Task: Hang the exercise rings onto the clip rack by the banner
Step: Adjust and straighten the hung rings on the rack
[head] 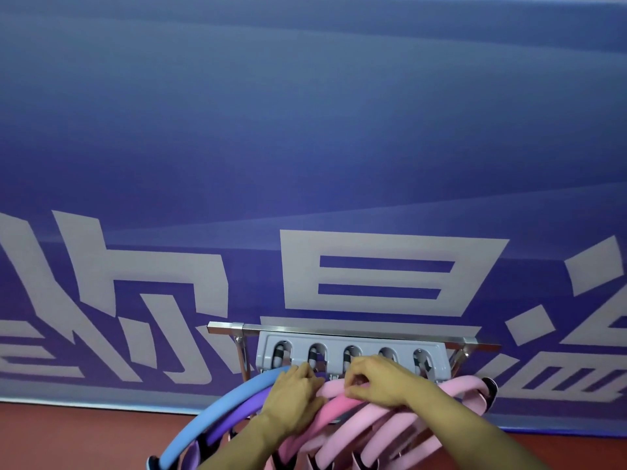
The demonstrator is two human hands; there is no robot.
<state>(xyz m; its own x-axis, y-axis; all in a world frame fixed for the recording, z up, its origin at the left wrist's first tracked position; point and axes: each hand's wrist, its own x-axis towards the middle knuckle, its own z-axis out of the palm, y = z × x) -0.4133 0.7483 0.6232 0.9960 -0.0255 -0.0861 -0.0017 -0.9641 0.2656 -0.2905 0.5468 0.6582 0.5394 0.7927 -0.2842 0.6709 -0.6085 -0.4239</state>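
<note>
Our right hand (376,381) pinches the top of a pink ring (334,390) just under the grey clip rack (349,356), while our left hand (295,390) closes over the purple ring (237,413) beside the blue ring (217,407). Several rings crowd the rack's lower edge, in front of the blue banner (305,130). Risk, as we judge it: with rings so tightly packed, pushing one into a clip could knock a neighbour loose or seat it only partly.

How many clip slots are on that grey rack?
5, in one row across the grey rack: far left, left of centre, centre, right of centre, far right. The hands hide their lower ends.
</note>
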